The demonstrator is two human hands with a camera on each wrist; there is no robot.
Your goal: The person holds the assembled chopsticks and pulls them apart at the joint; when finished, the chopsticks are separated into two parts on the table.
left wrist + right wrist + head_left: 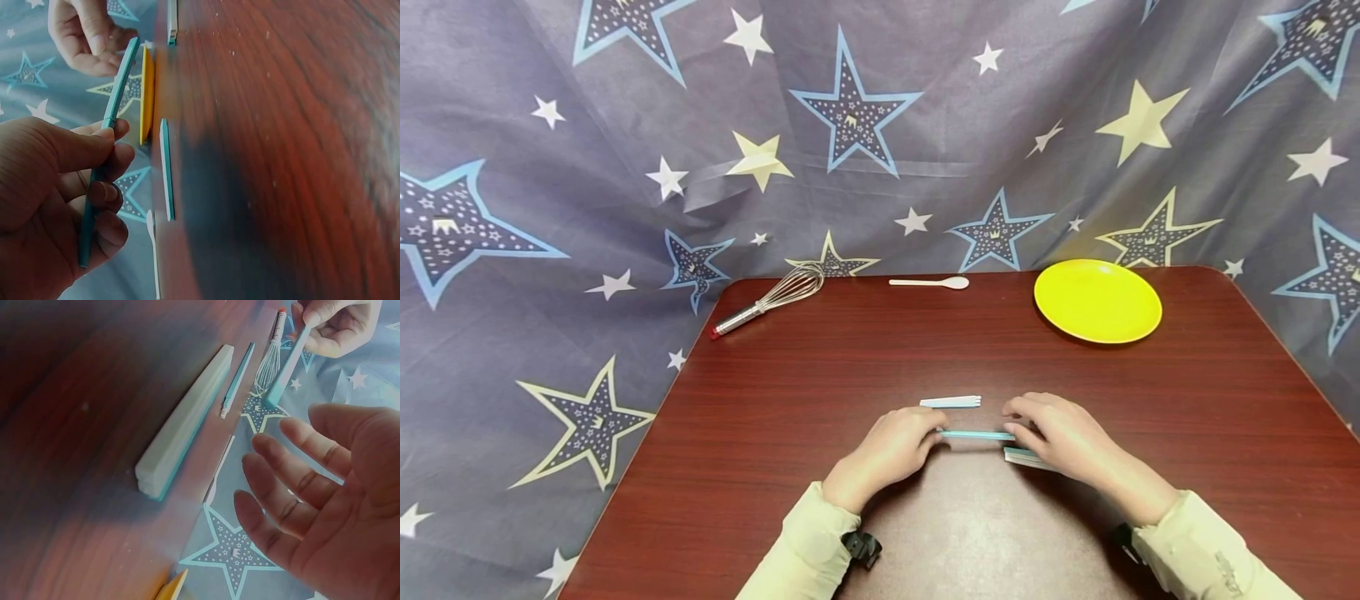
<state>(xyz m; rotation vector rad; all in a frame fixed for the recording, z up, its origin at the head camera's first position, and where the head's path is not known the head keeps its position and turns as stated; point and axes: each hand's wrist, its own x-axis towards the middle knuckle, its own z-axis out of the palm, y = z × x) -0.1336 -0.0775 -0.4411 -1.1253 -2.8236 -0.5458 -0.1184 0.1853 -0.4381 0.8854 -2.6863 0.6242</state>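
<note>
My left hand point(891, 450) pinches a slim teal stick point(976, 435) between thumb and fingers, holding it above the table. In the left wrist view the teal stick point(122, 87) shows a small seam partway along. Beside its far end is my right hand point(1067, 437), whose fingers point(300, 487) are relaxed and, in the right wrist view, apart from the stick. Below the right hand lies a white-and-teal bar-shaped bundle point(187, 419), partly hidden in the head view. Another white-and-teal bundle point(951, 402) lies just beyond the held stick.
A whisk point(771, 298) lies at the table's back left corner. Near the back edge are a white spoon point(928, 283) and, farther right, a yellow plate point(1097, 302). A star-patterned cloth point(880, 200) hangs behind the brown table point(760, 433).
</note>
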